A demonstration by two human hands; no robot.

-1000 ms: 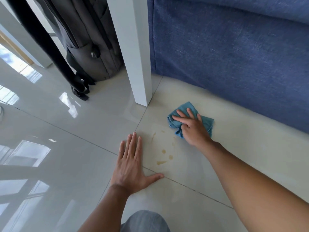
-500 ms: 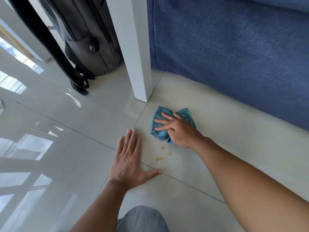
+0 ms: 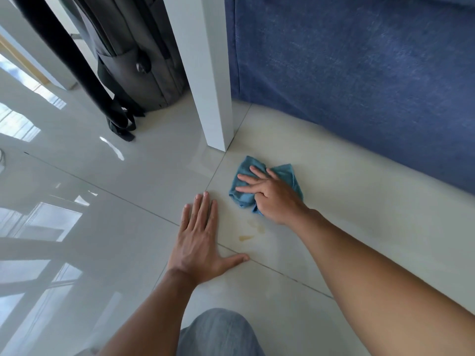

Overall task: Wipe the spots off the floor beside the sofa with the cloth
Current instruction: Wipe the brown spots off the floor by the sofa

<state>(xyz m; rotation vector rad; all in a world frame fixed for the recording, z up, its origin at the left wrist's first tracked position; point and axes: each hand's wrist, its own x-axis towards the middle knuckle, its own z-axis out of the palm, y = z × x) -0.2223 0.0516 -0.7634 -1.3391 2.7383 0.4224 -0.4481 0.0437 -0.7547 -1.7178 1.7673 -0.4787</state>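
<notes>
A crumpled blue cloth lies on the cream floor tile just in front of the white post. My right hand presses down on it with straight, spread fingers; the cloth bunches under the palm. A few pale brown spots show on the tile just below the cloth, between my two hands. Flat on the floor, my left hand rests with fingers together and thumb out along the tile joint. The blue sofa stands close behind the cloth.
A white square post stands on the floor left of the sofa. Behind it are a dark backpack and a black strap. My grey-trousered knee is at the bottom. Glossy tile reflects windows at left.
My right hand slid the cloth left and toward me across the stained patch. The upper spots are gone; a few remain below the cloth. My left hand stayed planted.
</notes>
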